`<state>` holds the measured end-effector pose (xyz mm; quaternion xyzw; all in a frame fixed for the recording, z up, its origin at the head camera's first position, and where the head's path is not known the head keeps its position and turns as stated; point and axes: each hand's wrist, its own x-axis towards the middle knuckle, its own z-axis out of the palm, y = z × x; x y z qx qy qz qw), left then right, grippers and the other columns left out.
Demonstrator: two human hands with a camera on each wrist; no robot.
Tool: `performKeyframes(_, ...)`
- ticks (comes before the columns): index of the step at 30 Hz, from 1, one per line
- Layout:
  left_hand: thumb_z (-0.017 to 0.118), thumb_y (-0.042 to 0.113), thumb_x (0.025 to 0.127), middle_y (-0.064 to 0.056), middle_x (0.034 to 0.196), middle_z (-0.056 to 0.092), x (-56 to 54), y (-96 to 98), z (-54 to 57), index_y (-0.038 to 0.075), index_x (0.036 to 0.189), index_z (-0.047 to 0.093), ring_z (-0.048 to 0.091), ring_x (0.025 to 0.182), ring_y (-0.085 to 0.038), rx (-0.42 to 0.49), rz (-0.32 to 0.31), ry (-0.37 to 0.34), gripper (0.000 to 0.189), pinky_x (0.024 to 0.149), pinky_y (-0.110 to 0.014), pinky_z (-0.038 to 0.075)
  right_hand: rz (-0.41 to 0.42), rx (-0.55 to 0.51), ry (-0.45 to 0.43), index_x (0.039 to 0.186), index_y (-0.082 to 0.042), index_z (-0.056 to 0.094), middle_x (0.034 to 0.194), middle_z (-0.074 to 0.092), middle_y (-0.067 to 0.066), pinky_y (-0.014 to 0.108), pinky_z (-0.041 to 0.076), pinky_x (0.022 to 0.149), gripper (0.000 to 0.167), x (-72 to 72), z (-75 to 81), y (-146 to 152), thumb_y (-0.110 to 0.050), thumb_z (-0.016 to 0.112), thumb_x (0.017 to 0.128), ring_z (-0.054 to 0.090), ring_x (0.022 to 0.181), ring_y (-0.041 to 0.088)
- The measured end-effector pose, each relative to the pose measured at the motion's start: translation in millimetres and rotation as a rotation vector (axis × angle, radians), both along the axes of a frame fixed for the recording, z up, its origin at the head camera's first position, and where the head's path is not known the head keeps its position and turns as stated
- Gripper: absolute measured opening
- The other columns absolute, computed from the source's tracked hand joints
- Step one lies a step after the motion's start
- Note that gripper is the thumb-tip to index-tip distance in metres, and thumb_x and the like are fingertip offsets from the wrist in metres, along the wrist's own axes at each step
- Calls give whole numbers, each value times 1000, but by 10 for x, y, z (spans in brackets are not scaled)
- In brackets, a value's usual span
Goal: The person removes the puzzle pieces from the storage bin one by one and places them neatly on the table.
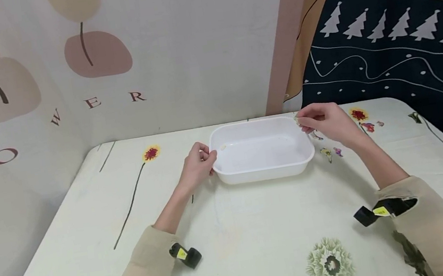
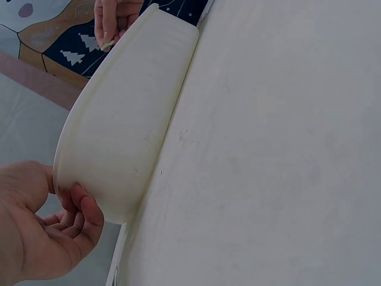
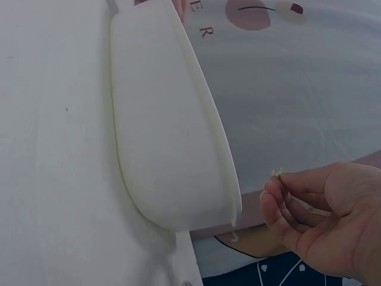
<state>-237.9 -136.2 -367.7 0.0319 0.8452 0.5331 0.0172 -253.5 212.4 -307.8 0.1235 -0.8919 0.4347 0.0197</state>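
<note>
A white rectangular plastic tub (image 1: 265, 173) with rounded corners stands on the table. My left hand (image 1: 197, 168) grips its left end, thumb at the rim and curled fingers against the outer wall, as the left wrist view shows. Over the tub's right end, my right hand (image 1: 328, 123) pinches a tiny pale green scrap (image 3: 278, 173) between thumb and forefinger; its kind is too small to make out. In the right wrist view that hand is apart from the tub's rim. A small yellowish bit (image 1: 223, 146) lies inside the tub near its left end.
The table (image 1: 260, 227) wears a white cloth printed with flowers and dandelion heads. Behind it hangs a pale curtain (image 1: 193, 66) with flower shapes and letters. A dark cloth with white trees (image 1: 388, 46) hangs at the right. Each wrist carries a black camera (image 1: 185, 255).
</note>
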Motion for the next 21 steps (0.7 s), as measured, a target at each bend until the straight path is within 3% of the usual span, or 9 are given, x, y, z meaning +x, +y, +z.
performKeyframes(4, 56, 19, 103, -7, 82, 52, 2, -2, 1, 4, 114, 47, 56, 66, -19, 1, -2, 3, 21, 61, -27, 46, -25, 29, -19, 123, 1, 64, 107, 67, 20, 14, 52, 76, 28, 54, -4, 142, -18, 59, 103, 65, 85, 17)
performKeyframes(10, 56, 19, 103, -6, 82, 52, 8, 6, 6, 4, 113, 47, 55, 66, -19, 1, -1, 2, 20, 61, -26, 46, -39, 72, -38, 125, 3, 63, 105, 68, 17, 17, 54, 76, 30, 112, -31, 363, -17, 60, 103, 65, 83, 10)
performKeyframes(17, 56, 19, 103, -6, 83, 52, 19, 5, 6, 4, 113, 47, 55, 67, -19, 8, 1, -4, 20, 61, -26, 45, -56, 145, -67, 124, 3, 62, 103, 69, 15, 20, 53, 76, 33, 172, -101, 613, -23, 59, 104, 67, 89, 23)
performKeyframes(21, 56, 19, 103, -6, 83, 52, 10, 4, -3, 5, 113, 47, 55, 67, -19, 10, 4, -4, 20, 61, -27, 46, -65, 155, -119, 124, 6, 60, 102, 70, 14, 17, 52, 77, 34, 191, -145, 730, -21, 62, 102, 69, 88, 22)
